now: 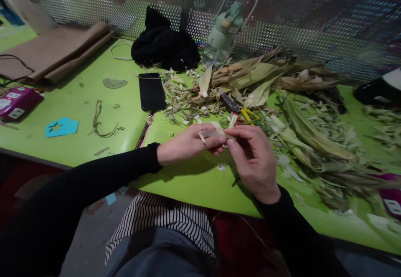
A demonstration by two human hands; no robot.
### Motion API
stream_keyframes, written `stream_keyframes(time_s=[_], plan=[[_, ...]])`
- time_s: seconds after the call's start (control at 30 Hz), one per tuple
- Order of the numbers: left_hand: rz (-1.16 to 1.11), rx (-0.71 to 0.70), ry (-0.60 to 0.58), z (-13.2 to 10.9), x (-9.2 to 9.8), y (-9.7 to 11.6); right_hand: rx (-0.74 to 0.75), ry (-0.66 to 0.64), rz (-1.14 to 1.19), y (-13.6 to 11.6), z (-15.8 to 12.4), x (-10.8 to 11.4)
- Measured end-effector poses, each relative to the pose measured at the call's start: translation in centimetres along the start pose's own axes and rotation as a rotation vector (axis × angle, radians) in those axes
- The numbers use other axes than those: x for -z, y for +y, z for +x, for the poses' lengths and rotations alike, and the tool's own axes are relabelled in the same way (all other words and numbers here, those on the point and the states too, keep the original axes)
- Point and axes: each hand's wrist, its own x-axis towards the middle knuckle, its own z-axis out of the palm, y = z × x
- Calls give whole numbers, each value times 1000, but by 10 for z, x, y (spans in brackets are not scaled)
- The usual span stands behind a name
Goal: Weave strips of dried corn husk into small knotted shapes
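Note:
My left hand pinches a pale strip of corn husk between thumb and fingers. From the other side my right hand grips the same strip, thumb against forefinger. Some of the strip loops up above the fingers, with ends sticking out. Both hands meet just over the front of the green table. Right behind them lie pliers or snips with dark blades and yellow handles. Dried corn husks are heaped behind and to the right, with small scraps around.
A black phone lies left of the scraps. Farther back are a black cloth bundle and a green water bottle against a perforated metal screen. Brown paper, a blue tag and a purple power strip are at left.

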Motion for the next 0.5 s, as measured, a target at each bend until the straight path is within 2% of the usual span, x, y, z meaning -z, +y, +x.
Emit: stream_keyframes(time_s=[0.13,0.2,0.27,0.4,0.5], plan=[[228,-4,-36,-1,0,0,-216,-87,129,1,3,1],[345,-20,-78,-3,-1,-1,-261,-147,156,3,3,0],[381,6,-103,-3,-2,-1,-299,-148,231,4,2,-2],[175,173,-102,-2,0,1,-465,-25,538,4,0,-4],[-20,255,-82,0,2,1,-497,8,665,2,0,0]])
